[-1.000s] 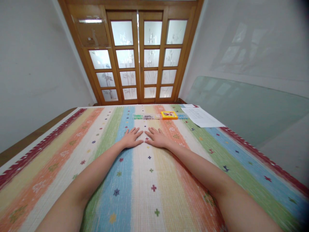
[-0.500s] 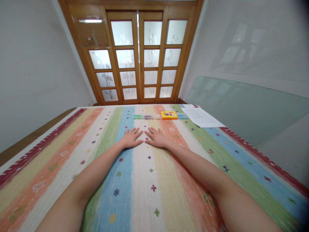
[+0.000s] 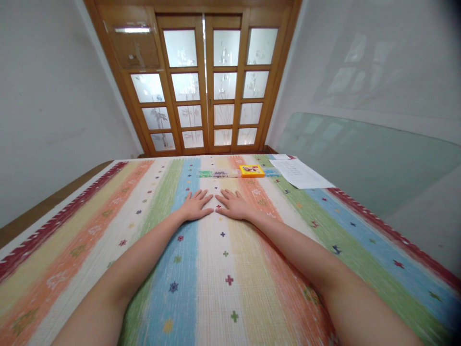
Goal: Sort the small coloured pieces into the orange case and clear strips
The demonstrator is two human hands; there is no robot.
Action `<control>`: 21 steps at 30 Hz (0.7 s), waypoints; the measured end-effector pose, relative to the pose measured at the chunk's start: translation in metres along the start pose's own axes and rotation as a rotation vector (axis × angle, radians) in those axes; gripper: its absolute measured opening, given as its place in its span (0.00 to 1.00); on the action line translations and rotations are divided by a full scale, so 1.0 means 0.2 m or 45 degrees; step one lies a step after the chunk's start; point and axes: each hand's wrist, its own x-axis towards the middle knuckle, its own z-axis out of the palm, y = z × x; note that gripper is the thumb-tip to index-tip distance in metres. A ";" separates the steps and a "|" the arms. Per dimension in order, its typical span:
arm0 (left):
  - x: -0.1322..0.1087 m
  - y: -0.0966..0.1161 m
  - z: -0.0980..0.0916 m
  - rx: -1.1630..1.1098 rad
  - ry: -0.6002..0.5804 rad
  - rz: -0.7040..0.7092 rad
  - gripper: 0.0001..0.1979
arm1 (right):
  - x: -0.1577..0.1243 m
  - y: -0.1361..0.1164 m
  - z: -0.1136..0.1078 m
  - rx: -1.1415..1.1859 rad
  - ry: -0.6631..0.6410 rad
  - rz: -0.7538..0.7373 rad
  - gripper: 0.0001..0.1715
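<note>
My left hand [image 3: 195,205] lies flat on the striped tablecloth [image 3: 216,269], palm down, fingers apart and holding nothing. Close beside it, my right hand [image 3: 233,204] rests the same way, with a narrow gap between the two hands. Beyond the fingertips lies a yellow-orange box [image 3: 252,171] with a printed picture on its top. To its left is a clear plastic packet [image 3: 220,174] with dark and green parts, whose contents are too small to make out. A bluish clear packet [image 3: 271,173] shows at the box's right side. Neither hand touches these things.
White paper sheets [image 3: 300,174] with faint print lie at the far right of the table. Behind the table stands a wooden door with frosted panes [image 3: 225,86]. A pale green panel [image 3: 360,158] covers the lower right wall.
</note>
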 end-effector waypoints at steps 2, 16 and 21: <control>0.00 0.00 0.00 0.001 0.008 0.004 0.41 | 0.00 0.00 0.01 -0.008 0.023 -0.007 0.50; 0.30 -0.21 -0.06 -0.002 0.327 -0.036 0.30 | 0.14 0.70 -0.22 -0.073 0.568 0.420 0.32; 0.50 -0.23 -0.04 -0.037 0.416 -0.241 0.32 | 0.13 1.10 -0.24 -0.030 0.720 0.813 0.34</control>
